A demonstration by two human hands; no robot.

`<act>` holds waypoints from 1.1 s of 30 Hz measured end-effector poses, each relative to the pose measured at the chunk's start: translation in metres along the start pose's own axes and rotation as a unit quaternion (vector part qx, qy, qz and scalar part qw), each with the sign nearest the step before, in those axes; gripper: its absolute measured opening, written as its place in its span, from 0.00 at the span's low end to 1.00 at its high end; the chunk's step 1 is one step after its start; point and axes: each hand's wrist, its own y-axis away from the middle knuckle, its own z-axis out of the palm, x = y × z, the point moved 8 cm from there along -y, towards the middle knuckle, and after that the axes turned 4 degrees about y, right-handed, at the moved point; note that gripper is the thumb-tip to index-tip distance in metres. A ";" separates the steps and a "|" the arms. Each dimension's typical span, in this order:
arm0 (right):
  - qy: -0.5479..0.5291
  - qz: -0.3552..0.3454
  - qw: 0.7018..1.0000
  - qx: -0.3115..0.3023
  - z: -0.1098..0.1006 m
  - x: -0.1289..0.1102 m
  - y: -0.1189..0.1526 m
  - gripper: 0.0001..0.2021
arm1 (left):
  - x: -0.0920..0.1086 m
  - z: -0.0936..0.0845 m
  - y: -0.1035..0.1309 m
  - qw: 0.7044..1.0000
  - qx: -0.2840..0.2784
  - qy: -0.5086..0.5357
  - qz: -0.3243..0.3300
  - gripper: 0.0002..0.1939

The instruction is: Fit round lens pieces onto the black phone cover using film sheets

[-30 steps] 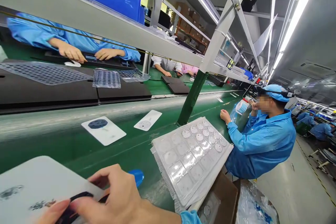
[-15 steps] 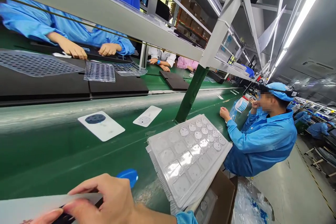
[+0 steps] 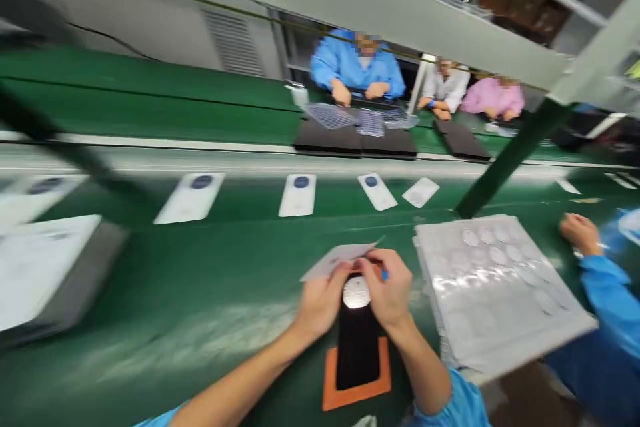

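A thin white card (image 3: 330,261) is held tilted in both hands. My left hand (image 3: 320,300) pinches its near edge, and my right hand (image 3: 389,290) has its fingers closed at the right end, the two thumbs almost meeting. Right below the hands lies a black rectangular block (image 3: 357,350) in an orange frame (image 3: 357,401). On the block's far part sits a round silvery disc (image 3: 357,293), between my hands. A small blue piece shows behind my right fingers, mostly hidden.
Several white cards with dark round spots (image 3: 297,197) lie along the green bench. On the right is a clear tray of round discs (image 3: 493,280); on the left, a stack of white sheets (image 3: 47,267). A green post (image 3: 510,160) rises behind the tray. Co-workers sit opposite and at right.
The view has swung left and is blurred. Earlier a hand held a white card at the lower left; now both hands hold a card above the black block, with the orange frame in sight.
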 end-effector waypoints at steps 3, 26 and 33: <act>-0.067 0.035 0.997 -0.020 0.005 0.009 0.002 0.06 | -0.014 0.004 0.002 0.999 -0.036 -0.020 -0.001 0.26; -0.097 0.038 0.995 -0.010 0.000 0.009 0.003 0.06 | 0.000 0.021 0.018 0.972 -0.143 -0.093 0.161 0.21; -0.088 0.046 0.995 -0.007 0.000 0.012 0.003 0.08 | 0.000 0.021 0.018 0.969 -0.150 -0.113 0.162 0.22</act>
